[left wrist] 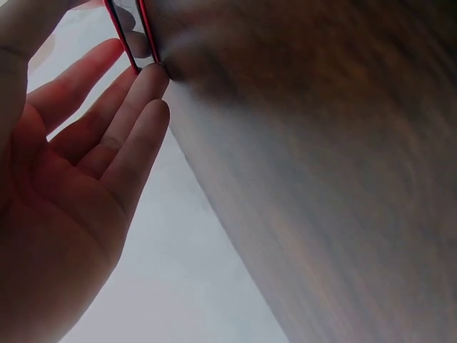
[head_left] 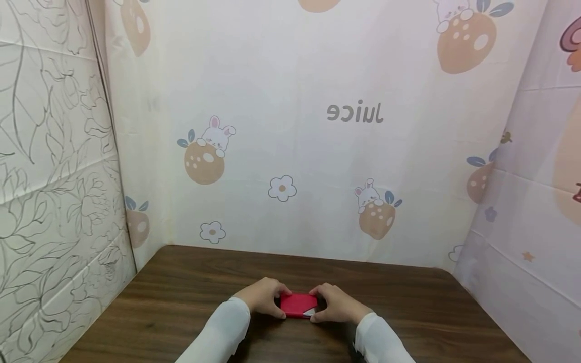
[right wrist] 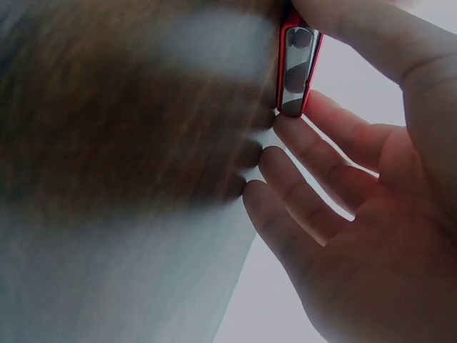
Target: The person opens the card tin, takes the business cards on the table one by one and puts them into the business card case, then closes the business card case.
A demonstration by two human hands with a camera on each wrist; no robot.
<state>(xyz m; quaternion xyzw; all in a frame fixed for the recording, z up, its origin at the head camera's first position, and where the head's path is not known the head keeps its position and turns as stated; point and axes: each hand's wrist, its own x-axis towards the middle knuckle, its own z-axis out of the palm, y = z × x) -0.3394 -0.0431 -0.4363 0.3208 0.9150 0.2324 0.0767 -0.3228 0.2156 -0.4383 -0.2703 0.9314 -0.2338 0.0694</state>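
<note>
A small flat red card case (head_left: 296,304) lies on the brown wooden table, with a silvery patch showing at its near right corner. My left hand (head_left: 264,297) holds its left end between thumb and fingers. At the right end, my right hand (head_left: 338,305) grips it the same way, thumb on the near side and a finger on the far side. In the right wrist view the case's shiny metallic end (right wrist: 295,68) shows inside a red rim and reflects fingers. The left wrist view catches only part of the case (left wrist: 148,32) at the top edge.
The wooden table (head_left: 190,297) has rounded far corners. Behind it hangs a pale cloth (head_left: 290,141) with rabbits, fruit and flowers. A line-drawn floral sheet (head_left: 54,176) stands on the left and another printed sheet (head_left: 522,201) on the right.
</note>
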